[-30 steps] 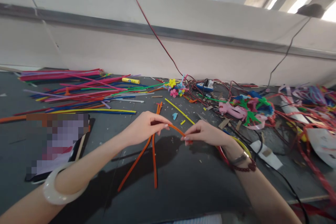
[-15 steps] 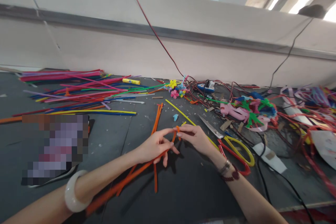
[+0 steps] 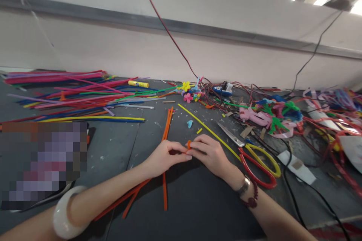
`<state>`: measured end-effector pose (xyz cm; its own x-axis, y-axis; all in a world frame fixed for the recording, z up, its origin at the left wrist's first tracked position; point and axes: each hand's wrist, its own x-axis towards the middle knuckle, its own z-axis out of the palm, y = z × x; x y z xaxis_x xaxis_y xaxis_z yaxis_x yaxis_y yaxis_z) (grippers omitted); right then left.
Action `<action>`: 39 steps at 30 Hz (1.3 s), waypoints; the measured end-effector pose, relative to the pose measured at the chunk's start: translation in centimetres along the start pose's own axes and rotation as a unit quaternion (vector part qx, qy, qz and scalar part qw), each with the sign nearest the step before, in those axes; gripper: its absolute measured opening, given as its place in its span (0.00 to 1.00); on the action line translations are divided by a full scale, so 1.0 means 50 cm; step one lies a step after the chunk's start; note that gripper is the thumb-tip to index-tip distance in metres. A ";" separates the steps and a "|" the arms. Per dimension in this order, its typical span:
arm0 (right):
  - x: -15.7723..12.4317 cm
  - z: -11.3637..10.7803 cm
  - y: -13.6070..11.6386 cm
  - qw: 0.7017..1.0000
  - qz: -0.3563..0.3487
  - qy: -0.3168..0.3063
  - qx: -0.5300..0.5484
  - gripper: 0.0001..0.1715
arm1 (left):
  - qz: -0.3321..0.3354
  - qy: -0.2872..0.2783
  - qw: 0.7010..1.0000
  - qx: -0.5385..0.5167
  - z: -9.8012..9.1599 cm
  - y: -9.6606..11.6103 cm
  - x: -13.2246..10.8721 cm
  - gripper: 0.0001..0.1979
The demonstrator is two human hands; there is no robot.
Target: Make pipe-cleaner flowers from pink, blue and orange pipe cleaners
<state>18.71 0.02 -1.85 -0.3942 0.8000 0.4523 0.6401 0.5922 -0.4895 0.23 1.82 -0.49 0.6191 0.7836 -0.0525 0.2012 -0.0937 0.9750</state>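
Observation:
Over the dark table my left hand [image 3: 164, 158] and my right hand [image 3: 209, 152] meet, fingertips pinched on an orange pipe cleaner [image 3: 189, 145]. A small loop of it stands up between the fingers; the rest is partly hidden by my left hand. Below and behind my left hand lie more orange pipe cleaners [image 3: 165, 196], some running under my forearm. A yellow pipe cleaner [image 3: 207, 130] lies slantwise just beyond my right hand. Scissors [image 3: 260, 167] with red and yellow handles rest to the right of my right wrist, blades spread.
Many coloured pipe cleaners [image 3: 85, 98] lie at the back left beside a yellow glue stick [image 3: 138, 84]. Small flowers [image 3: 186, 92] stand near the wall. A pink and green craft piece [image 3: 271, 116] and black cables [image 3: 288, 196] crowd the right. A blurred-out item [image 3: 48, 165] lies at left.
My left fingers have closed together at the orange pipe cleaner, and its loop has become smaller. The long orange strand across my left palm has dropped lower. The view has shifted slightly.

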 end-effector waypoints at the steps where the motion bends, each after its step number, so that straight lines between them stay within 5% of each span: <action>1: 0.000 -0.001 -0.002 1.000 -0.006 0.000 0.007 0.12 | -0.004 0.003 1.000 0.004 0.000 -0.001 0.001 0.10; 8: 0.005 -0.032 -0.032 0.987 0.030 0.075 0.139 0.05 | -0.071 -0.040 0.992 -0.098 0.005 0.006 -0.007 0.11; 13: 0.007 -0.052 -0.033 0.984 0.030 0.005 0.178 0.15 | -0.139 -0.139 0.952 -0.236 -0.005 0.006 -0.013 0.12; 18: 0.009 -0.051 -0.022 0.974 0.018 -0.035 0.222 0.11 | -0.168 -0.209 0.914 -0.304 -0.017 0.005 -0.015 0.10; 22: 0.009 -0.051 -0.020 0.963 0.020 -0.033 0.265 0.09 | -0.162 -0.227 0.911 -0.303 -0.019 0.008 -0.015 0.09; 28: 0.007 -0.049 -0.027 0.951 0.051 -0.061 0.297 0.08 | -0.148 -0.145 0.958 -0.200 -0.008 0.007 -0.014 0.09; 33: 0.006 -0.046 -0.033 0.948 0.088 -0.060 0.300 0.06 | -0.011 -0.060 0.996 -0.058 0.003 0.008 -0.014 0.08; 39: -0.001 -0.016 -0.036 0.915 0.217 -0.036 0.338 0.12 | 0.116 0.066 0.969 0.209 0.012 0.007 -0.023 0.12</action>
<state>18.12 -1.15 -0.41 -0.2582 0.9637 0.0674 0.2023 0.1222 -0.9717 0.07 0.52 -0.22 0.5869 0.7811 0.2131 0.3747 -0.4954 0.7837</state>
